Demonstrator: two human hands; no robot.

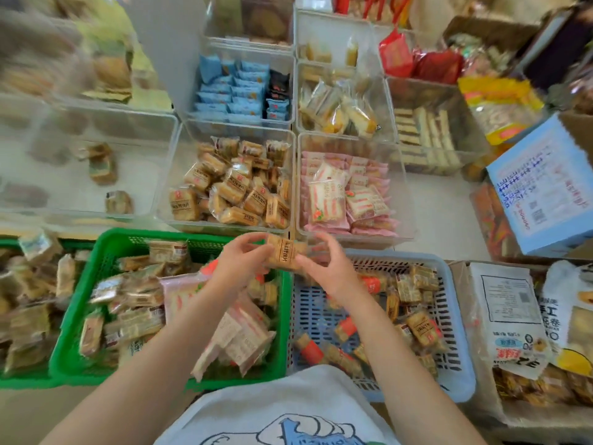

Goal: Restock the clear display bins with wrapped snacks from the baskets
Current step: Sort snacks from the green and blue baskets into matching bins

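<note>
Both hands hold a stack of tan wrapped snacks (284,253) between them, just above the gap between the two baskets. My left hand (239,261) grips the stack's left side and my right hand (325,264) grips its right side. Straight ahead stands a clear bin (179,175) full of the same tan snacks. To its right a clear bin (402,200) holds pink-wrapped snacks. A green basket (80,303) at lower left holds mixed tan and pink packs. A blue basket (455,342) at lower right holds scattered tan and orange-striped packs.
More clear bins stand behind: blue packs (234,88), yellow sandwich cakes (340,107), wafer bars (426,136). A nearly bare clear bin (150,146) sits at left. A second green basket (19,316) is at far left. Cardboard boxes with bagged snacks (513,319) stand at right.
</note>
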